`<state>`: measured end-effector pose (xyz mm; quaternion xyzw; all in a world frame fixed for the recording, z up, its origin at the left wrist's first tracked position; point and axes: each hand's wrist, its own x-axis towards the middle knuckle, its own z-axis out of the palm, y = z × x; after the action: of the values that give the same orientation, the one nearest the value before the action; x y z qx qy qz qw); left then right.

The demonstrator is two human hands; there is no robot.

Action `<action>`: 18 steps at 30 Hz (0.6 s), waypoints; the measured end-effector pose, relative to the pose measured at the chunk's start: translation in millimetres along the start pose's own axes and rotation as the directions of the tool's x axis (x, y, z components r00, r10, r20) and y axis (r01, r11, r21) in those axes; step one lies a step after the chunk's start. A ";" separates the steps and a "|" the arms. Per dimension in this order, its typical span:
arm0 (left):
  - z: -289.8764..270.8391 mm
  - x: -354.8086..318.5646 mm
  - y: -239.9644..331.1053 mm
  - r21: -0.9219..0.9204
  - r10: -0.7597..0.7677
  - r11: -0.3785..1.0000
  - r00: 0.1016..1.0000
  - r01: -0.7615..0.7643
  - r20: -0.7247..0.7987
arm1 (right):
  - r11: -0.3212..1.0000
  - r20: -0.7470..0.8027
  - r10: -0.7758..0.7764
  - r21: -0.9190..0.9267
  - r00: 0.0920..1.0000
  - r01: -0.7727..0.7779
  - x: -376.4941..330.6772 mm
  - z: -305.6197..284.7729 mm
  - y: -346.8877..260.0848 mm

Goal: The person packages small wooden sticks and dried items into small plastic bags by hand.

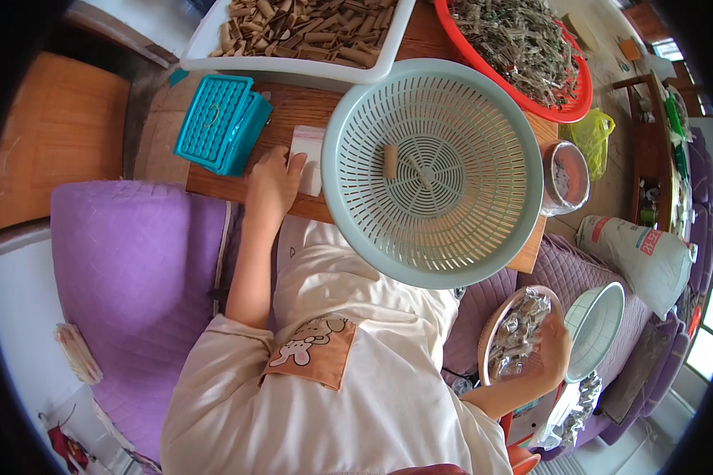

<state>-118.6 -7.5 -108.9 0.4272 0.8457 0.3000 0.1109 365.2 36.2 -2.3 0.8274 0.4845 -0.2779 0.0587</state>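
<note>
My left hand point(273, 184) is palm down on the wooden table, its thumb apart from the bent fingers. That thumb touches the edge of a flat white packet point(309, 162), which lies next to a large grey-green colander point(432, 273). One short tan tube point(390, 161) lies inside the colander. Down at the right, my right hand point(554, 350) reaches into a pinkish basket point(485, 340) of crumpled silver foil packets point(516, 336). Its fingers curl in among the foil, and the fingertips are hidden. I cannot make out what they hold.
A white tub point(293, 70) of tan pieces and a red basket point(580, 107) of shiny dark strips stand behind. Left is a teal plastic tray point(218, 123). A clear tub point(567, 178), a pale basket point(596, 336) and a white sack point(638, 257) are at right.
</note>
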 end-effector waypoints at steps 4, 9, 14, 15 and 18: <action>25.8 16.2 -3.4 0.004 -0.063 0.998 0.998 0.063 -0.024 | 0.736 -0.206 -0.655 0.043 0.727 0.675 -21.5 -1.7 -114.3; 28.1 23.9 -16.0 -0.120 -0.214 0.969 0.976 0.217 0.038 | 0.465 0.209 -0.860 -0.049 0.465 0.884 -33.2 55.0 -241.6; 26.1 26.2 -13.0 0.015 -0.163 0.986 0.986 0.163 -0.016 | 0.351 0.397 -0.741 -0.459 0.542 0.816 -11.0 108.2 -295.2; 25.0 26.6 -10.2 0.101 -0.190 0.976 0.981 0.194 -0.047 | 0.331 0.403 -0.717 -0.523 0.570 0.786 -7.8 117.6 -300.1; 21.1 25.9 -5.7 0.148 -0.211 0.965 0.976 0.218 -0.058 | 0.316 0.347 -0.802 -0.446 0.487 0.838 -3.0 144.7 -303.2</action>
<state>-128.9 19.1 -127.3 0.3341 0.9096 0.2291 0.0919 52.8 139.7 -69.9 0.3999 0.8910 -0.1378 0.1649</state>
